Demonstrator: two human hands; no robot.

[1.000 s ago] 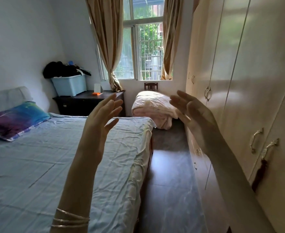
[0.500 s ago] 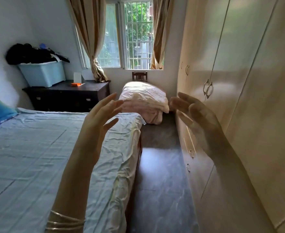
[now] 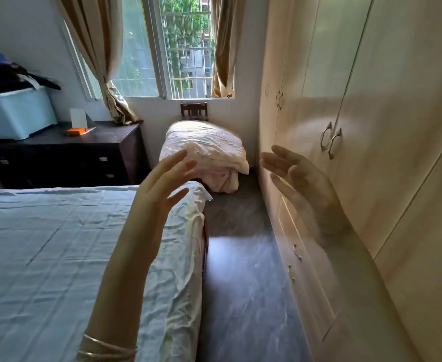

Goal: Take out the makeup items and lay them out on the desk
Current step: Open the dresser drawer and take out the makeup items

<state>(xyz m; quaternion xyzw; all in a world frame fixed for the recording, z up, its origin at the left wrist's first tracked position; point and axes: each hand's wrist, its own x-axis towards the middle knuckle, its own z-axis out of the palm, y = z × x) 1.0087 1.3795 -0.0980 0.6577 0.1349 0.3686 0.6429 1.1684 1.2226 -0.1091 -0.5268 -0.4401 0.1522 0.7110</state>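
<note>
Blue sheets cover the bed (image 3: 45, 244) under my left hand (image 3: 160, 184). My right hand (image 3: 300, 184) is up beside the wardrobe (image 3: 371, 178). Both hands are spread and hold nothing. I see no makeup.

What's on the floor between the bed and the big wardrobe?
In the head view, just bare dark floor runs between the bed and wardrobe. A pink bundle of bedding sits at its far end.

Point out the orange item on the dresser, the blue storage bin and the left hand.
orange item (image 3: 77, 131), head view, its top face.
blue storage bin (image 3: 13, 116), head view, its front wall.
left hand (image 3: 160, 189), head view, the palm.
</note>
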